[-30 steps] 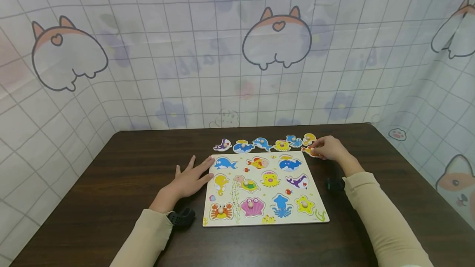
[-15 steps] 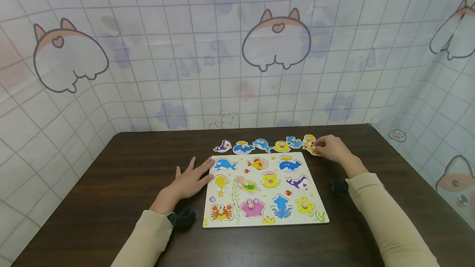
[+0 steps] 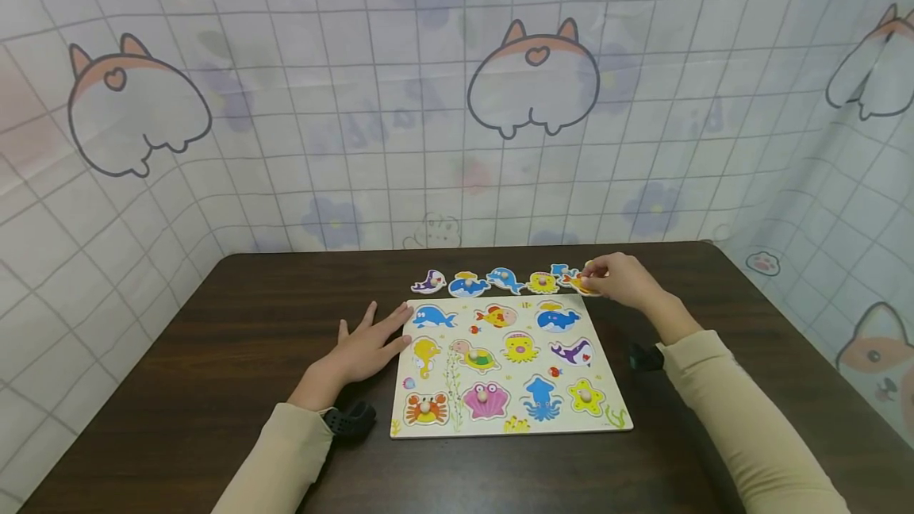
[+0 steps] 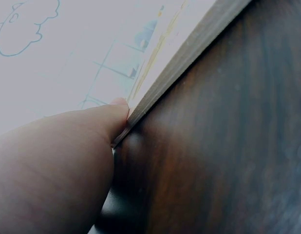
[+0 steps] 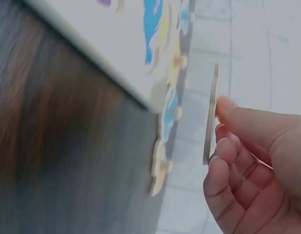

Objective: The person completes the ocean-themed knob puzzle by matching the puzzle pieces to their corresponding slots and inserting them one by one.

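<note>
My right hand (image 3: pixel 624 284) pinches an orange-and-yellow fish puzzle piece (image 3: pixel 577 284) above the table's far side. In the right wrist view the fish piece (image 5: pixel 211 122) is edge-on and raised, with thumb and fingertips at its knob side. My left hand (image 3: pixel 360 351) lies with spread fingers at the left edge of the puzzle board (image 3: pixel 464 427), fingertips touching it. Knobbed crab (image 3: pixel 426 408), shell (image 3: pixel 487 400), starfish (image 3: pixel 587 396) and turtle (image 3: pixel 474 356) pieces sit in the board. Other printed spots, such as the fish picture (image 3: pixel 496 316), show no knob.
Behind the board lie a purple whale piece (image 3: pixel 429 282), blue whale piece (image 3: pixel 468 285), blue dolphin piece (image 3: pixel 505 279), yellow octopus piece (image 3: pixel 543 282) and partly hidden blue squid piece (image 3: pixel 562 270). Another yellow piece is mostly covered by the right hand. Patterned cloth (image 3: pixel 357 181) surrounds the dark table (image 3: pixel 236 355).
The right hand has lifted the fish piece and shifted it left, over the end of the row of loose pieces. The left hand and the board stay in place.
</note>
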### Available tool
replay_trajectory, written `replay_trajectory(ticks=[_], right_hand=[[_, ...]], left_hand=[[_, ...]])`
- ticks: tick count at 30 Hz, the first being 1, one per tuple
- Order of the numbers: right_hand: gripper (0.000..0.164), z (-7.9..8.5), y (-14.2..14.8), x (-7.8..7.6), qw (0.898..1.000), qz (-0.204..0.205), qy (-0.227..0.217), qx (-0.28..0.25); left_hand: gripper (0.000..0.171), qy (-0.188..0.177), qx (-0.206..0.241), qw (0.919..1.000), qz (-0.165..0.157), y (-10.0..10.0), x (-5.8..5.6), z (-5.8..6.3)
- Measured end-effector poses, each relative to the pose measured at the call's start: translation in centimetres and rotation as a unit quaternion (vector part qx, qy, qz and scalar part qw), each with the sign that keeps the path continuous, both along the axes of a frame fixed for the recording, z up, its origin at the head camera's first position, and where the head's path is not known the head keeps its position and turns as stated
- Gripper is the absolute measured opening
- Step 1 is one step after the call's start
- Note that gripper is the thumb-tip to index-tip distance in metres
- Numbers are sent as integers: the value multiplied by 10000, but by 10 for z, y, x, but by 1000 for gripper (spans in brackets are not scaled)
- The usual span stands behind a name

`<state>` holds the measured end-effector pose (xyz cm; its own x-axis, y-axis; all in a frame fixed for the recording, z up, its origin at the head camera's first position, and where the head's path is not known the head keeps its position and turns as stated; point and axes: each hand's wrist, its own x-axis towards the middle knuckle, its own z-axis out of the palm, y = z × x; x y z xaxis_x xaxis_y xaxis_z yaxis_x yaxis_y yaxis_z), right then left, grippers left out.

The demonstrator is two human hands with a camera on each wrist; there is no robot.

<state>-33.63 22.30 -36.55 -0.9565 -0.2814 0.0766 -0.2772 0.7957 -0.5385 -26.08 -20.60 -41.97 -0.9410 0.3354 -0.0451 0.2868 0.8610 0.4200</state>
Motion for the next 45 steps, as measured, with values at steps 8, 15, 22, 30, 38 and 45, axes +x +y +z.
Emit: replay_trajectory(ticks=[8, 15, 22, 30, 38, 45], right_hand=[[23, 8, -22, 6, 9997, 239, -6, -103], [21, 10, -43, 7, 9987, 450, 208, 96], [20, 12, -64, 8, 9984, 537, 131, 134], [14, 6, -86, 8, 9965, 833, 26, 90], [11, -4, -105, 7, 9946, 988, -205, 249], [7, -6, -117, 7, 9915, 1160, -215, 552]], left_hand=[[61, 4, -14, 10000, 34, 1, -1, -1], [62, -6, -43, 10000, 54, 0, -1, -2], [61, -11, -62, 10000, 37, 0, -2, -3], [61, -4, -54, 10000, -16, -1, -2, -2], [61, -19, -69, 10000, -10, 0, 0, 0], [62, 4, -86, 10000, -1, 0, -1, 0]])
